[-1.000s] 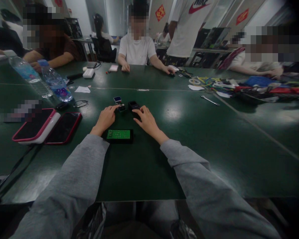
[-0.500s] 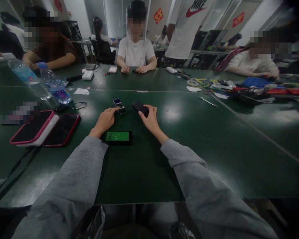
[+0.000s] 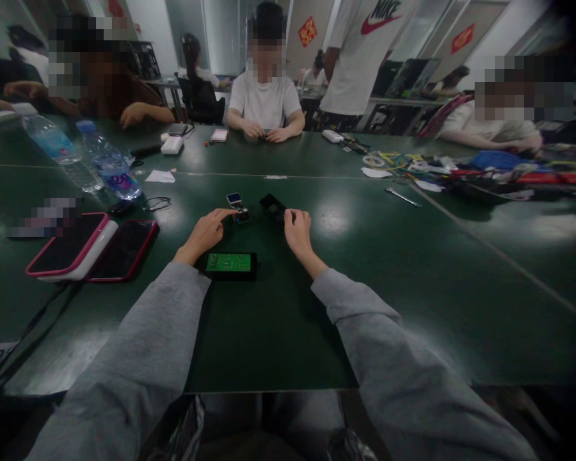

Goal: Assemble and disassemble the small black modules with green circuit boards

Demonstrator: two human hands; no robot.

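Observation:
My left hand (image 3: 205, 234) reaches over the table with its index finger stretched out, the tip touching a small circuit module (image 3: 241, 216). Attached to or lying against that module is a little part with a pale screen-like face (image 3: 233, 198). My right hand (image 3: 298, 233) pinches the near end of a black plastic cover (image 3: 271, 206), which is tilted and shows a window-like opening. Closer to me, a black case (image 3: 233, 276) lies flat, with a green circuit board (image 3: 229, 262) in it. The curled fingers of my left hand are partly hidden.
On the left are two phones with red edges (image 3: 125, 251) (image 3: 70, 246), two water bottles (image 3: 110, 169) (image 3: 60, 150) and a thin cable (image 3: 157, 203). A wrench (image 3: 403, 196) and heaped cables (image 3: 484, 169) lie to the right. Several people sit around the table.
My right hand has turned the black cover, so its opening now shows, and has shifted its grip. My left index finger has straightened onto the module. Across the table, a person's arms have moved.

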